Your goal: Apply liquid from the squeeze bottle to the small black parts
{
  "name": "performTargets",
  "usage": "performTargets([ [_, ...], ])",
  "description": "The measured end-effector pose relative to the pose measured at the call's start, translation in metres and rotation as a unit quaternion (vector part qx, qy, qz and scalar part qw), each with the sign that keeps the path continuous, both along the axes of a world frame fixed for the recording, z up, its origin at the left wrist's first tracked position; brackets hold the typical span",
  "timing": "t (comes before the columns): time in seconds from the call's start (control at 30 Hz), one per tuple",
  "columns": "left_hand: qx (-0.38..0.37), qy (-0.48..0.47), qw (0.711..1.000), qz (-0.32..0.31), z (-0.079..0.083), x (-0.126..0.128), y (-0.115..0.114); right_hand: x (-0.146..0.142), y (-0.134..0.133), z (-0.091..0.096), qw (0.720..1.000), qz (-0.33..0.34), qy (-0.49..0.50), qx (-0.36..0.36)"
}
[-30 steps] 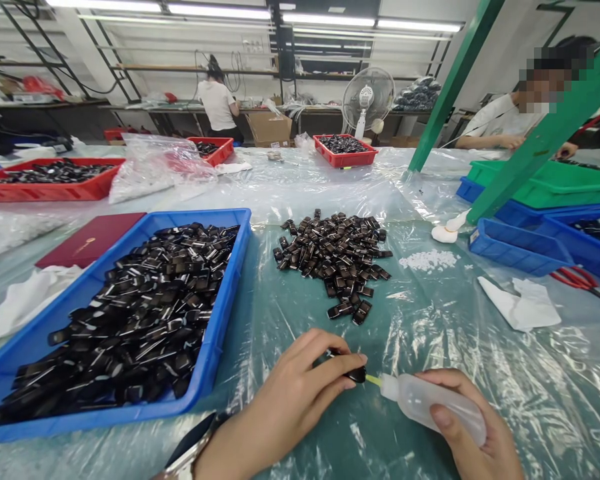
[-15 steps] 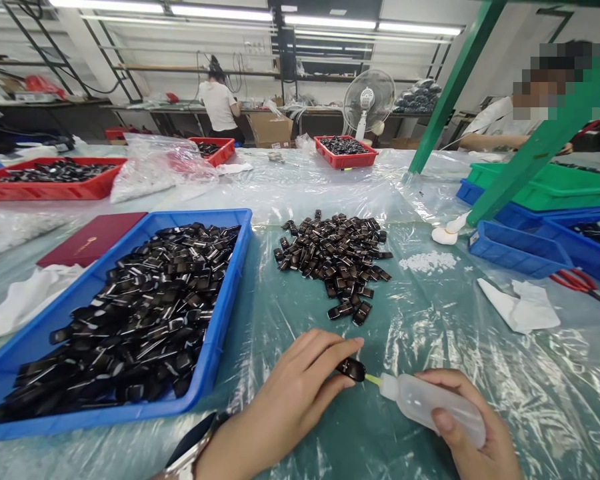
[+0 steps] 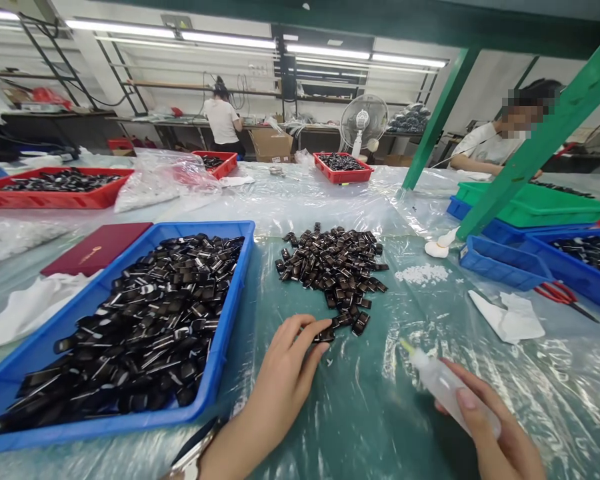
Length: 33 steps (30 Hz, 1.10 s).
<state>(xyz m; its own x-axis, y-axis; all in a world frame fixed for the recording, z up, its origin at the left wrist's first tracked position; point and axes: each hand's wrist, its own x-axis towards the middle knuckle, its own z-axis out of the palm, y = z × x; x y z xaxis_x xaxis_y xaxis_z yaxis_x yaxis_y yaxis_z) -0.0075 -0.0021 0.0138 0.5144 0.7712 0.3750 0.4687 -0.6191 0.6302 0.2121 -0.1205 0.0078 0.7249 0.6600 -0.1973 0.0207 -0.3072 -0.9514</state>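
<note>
Pinches a little black piece (image 3: 324, 336) between the thumb and fingers of the left hand (image 3: 285, 367), right by the near edge of a pile of black pieces (image 3: 333, 260). Cannot tell about any touching between that piece and the pile. Wears a watch (image 3: 193, 461) on the same arm. Holds a cloudy white squeeze bottle (image 3: 453, 390) in the right hand (image 3: 495, 420), with fingers and thumb curled around it. Slants the bottle so as to point its yellow tip (image 3: 407, 345) up and to the left, well apart from the little black piece. Has one tiny white bit (image 3: 329, 362) just beside the left thumb, on the green table (image 3: 370, 407) under clear plastic. Has a patch of white bits (image 3: 423, 274) to the right of the pile. Has a big blue tray (image 3: 229, 319) on the left, full of more black pieces, with a white cloth (image 3: 35, 303) and a dark red book or box (image 3: 97, 250) along its far left side. Has some white paper (image 3: 507, 317), red-handled pliers (image 3: 555, 292) and a small blue bin (image 3: 505, 263) over on the right. Faces a round fan (image 3: 363, 123) at the back, behind a red tray (image 3: 343, 175) of dark pieces.
</note>
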Motion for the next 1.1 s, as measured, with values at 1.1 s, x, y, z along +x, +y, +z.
performTargets([
  [1.1, 0.015, -0.043, 0.999, -0.011, -0.001, 0.007, -0.01, -0.039, 0.067, -0.003, 0.936, 0.318, -0.014, 0.151],
])
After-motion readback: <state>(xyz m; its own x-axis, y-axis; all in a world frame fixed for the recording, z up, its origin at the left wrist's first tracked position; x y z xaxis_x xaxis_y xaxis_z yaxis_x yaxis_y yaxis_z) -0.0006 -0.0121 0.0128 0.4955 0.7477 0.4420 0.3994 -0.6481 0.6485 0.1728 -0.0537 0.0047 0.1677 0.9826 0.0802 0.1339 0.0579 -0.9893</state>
